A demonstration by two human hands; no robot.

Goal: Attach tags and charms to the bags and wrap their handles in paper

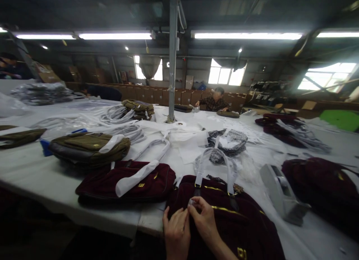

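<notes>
A dark maroon velvet bag (238,222) with gold zipper trim and white-wrapped handles lies in front of me on the white table (42,178). Both of my hands rest on its near top. My left hand (176,234) has its fingers curled down against the fabric. My right hand (204,219) pinches a small pale piece at the bag's zipper, thumb and forefinger pressed together. What the small piece is I cannot make out.
A second maroon bag (126,183) with a white-wrapped strap lies to the left, an olive bag (89,148) beyond it. A grey tape dispenser (280,194) stands right of my bag, more maroon bags (322,189) past it. A seated person (214,101) works at the far side by a steel post (172,58).
</notes>
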